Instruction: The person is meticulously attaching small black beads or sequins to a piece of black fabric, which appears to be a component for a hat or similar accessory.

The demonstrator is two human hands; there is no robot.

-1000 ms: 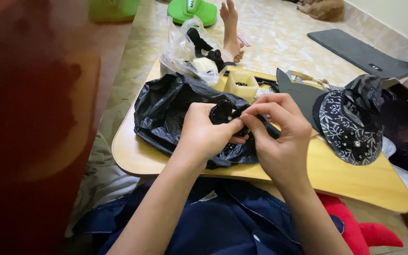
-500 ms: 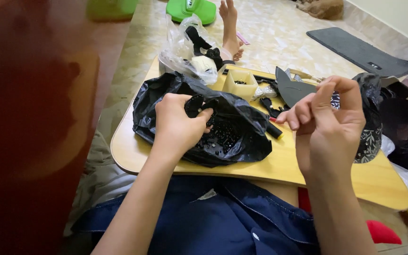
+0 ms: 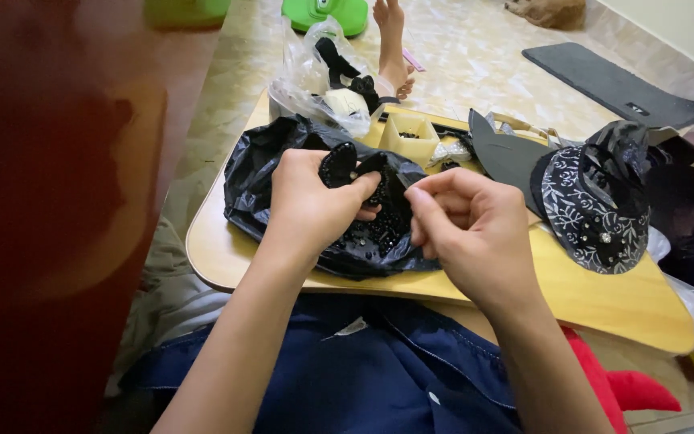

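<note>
Black beaded fabric, a small rounded piece (image 3: pixel 345 170), sits pinched in my left hand (image 3: pixel 308 205), thumb on its near face and fingers curled behind it. I take the bag (image 3: pixel 267 173), a crumpled black plastic one, as my landmark: the piece is held just above the bag's middle, and loose black beads (image 3: pixel 371 235) glitter on the plastic right under it. My right hand (image 3: pixel 475 229) hovers at the bag's right edge, fingers bent inward and thumb meeting forefinger; I cannot tell whether anything thin lies between them. The bag lies on a pale wooden tray (image 3: pixel 604 293) across my lap. Behind the bag, touching its far edge, is a clear plastic bag (image 3: pixel 303 80) with black and white bits inside, and just right of that a small cream box (image 3: pixel 410 137). Right of the bag, well apart, a black cloth with a silver floral print (image 3: pixel 588 205) spreads over the tray, with a dark grey sheet (image 3: pixel 504 153) behind it.
</note>
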